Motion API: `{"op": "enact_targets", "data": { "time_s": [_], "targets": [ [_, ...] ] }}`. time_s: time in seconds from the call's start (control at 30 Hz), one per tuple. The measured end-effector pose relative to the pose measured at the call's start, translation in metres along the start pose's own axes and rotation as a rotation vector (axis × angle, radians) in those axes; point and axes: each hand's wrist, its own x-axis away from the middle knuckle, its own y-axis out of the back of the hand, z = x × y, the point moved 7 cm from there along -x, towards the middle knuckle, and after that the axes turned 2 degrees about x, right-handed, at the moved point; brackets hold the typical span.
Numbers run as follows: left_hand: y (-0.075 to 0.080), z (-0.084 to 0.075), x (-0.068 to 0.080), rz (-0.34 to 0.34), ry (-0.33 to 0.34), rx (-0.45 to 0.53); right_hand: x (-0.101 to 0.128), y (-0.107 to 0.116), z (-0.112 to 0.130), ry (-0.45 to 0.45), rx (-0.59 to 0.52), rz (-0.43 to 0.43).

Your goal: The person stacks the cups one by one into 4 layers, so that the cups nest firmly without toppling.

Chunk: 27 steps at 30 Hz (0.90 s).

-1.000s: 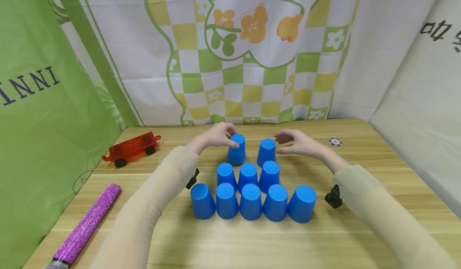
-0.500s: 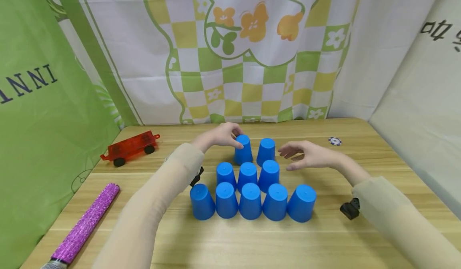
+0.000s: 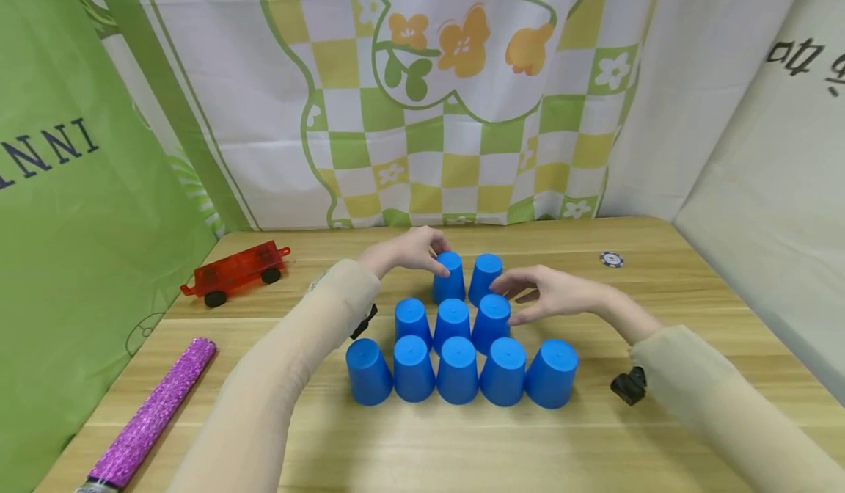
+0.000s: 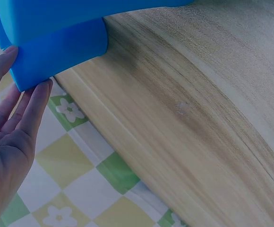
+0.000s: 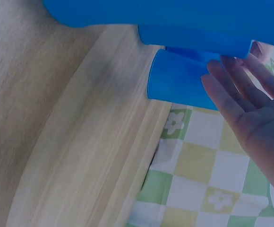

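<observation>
Blue cups stand upside down on the table in three rows: several in the front row (image 3: 458, 375), three in the middle row (image 3: 452, 328), two at the back. My left hand (image 3: 416, 249) holds the back left cup (image 3: 449, 284) from the left; the left wrist view shows its thumb and fingertips at the top end of the cup (image 4: 56, 52). On the other side, my right hand (image 3: 557, 291) has its fingers loosely extended beside the back right cup (image 3: 485, 276), with the thumb by the right middle cup (image 3: 491, 328). Whether it touches either is unclear.
A red toy wagon (image 3: 238, 273) sits at the table's back left. Nearer on the left lies a glittery purple stick (image 3: 155, 412). A poker chip (image 3: 611, 259) lies at the back right. Patterned cloth (image 3: 455, 148) hangs behind the table (image 3: 462, 449).
My left hand has moved right with the back left cup, bringing it close to the back right one. My right hand drew back from the cups, then came left to them again.
</observation>
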Motion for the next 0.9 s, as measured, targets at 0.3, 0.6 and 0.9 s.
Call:
{"op": "enact_targets", "data": {
  "time_s": [0.3, 0.6, 0.9],
  "targets": [
    [-0.001, 0.000, 0.001, -0.003, 0.026, 0.012, -0.009, -0.008, 0.002, 0.046, 0.009, 0.019],
    [-0.001, 0.003, 0.009, 0.058, 0.041, 0.065, -0.014, -0.012, 0.002, 0.052, 0.022, -0.011],
    [0.017, 0.006, 0.029, -0.004, 0.024, 0.066, -0.014, -0.013, 0.002, 0.039, 0.046, -0.042]
  ]
}}
